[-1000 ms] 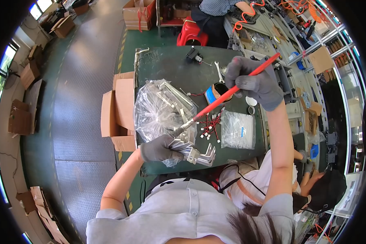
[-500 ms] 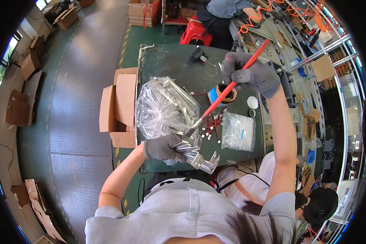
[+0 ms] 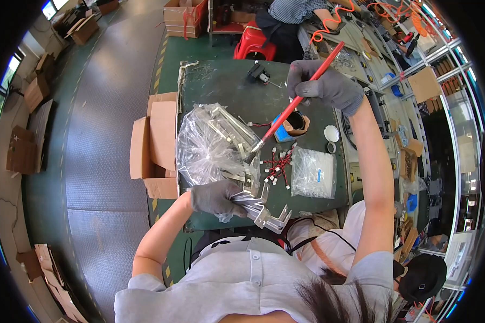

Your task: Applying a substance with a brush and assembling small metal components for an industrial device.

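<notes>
From my remote post I saw the left hand [image 3: 218,198] clasping a sheaf of metal brackets [image 3: 260,213], bent ends projecting past the fingers, likely to keep them bundled; they overlapped, so I could say only several; the right hand [image 3: 328,89] gripped one red-handled brush [image 3: 285,114] mid-handle, bristles angled down, presumably for reach over the table [image 3: 221,89]; just beyond the left hand lay one plastic bag [image 3: 207,156] of metal parts; right of it, one tangle of red-and-black leads [image 3: 277,166] and one white packet [image 3: 313,173]; farther, one blue-sided container [image 3: 279,130], perhaps placed for easy brush access, and one white lid [image 3: 331,133]; farthest, one black mechanism [image 3: 257,70].
</notes>
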A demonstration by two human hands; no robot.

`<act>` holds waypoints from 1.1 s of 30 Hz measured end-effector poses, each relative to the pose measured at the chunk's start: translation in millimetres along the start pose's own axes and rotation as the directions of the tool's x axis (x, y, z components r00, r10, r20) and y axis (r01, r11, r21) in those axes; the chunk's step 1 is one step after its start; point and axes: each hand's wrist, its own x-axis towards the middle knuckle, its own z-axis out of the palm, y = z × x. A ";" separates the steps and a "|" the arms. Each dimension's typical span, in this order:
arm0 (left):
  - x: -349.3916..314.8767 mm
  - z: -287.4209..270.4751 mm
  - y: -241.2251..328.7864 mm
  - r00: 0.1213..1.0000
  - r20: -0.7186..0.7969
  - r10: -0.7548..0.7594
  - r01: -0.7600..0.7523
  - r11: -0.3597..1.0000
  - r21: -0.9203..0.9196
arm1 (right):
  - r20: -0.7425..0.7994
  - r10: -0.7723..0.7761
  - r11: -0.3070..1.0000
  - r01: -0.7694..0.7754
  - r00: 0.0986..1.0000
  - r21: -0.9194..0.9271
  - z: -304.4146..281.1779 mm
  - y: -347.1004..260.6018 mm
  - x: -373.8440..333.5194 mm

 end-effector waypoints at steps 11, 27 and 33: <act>-0.7 -1.8 6.5 0.990 -0.060 0.130 -0.129 0.991 0.022 | 0.138 0.056 0.996 -0.066 0.989 0.067 3.5 -5.3 -11.5; -5.3 -3.3 -0.6 0.990 -0.043 0.131 -0.129 0.991 0.046 | -0.019 -0.096 0.995 0.096 0.995 -0.024 -14.6 -6.7 -26.0; -10.3 -2.4 6.4 0.993 -0.066 0.096 -0.095 0.995 0.021 | -0.011 -0.091 0.996 0.091 0.996 0.007 -0.3 -6.5 -42.9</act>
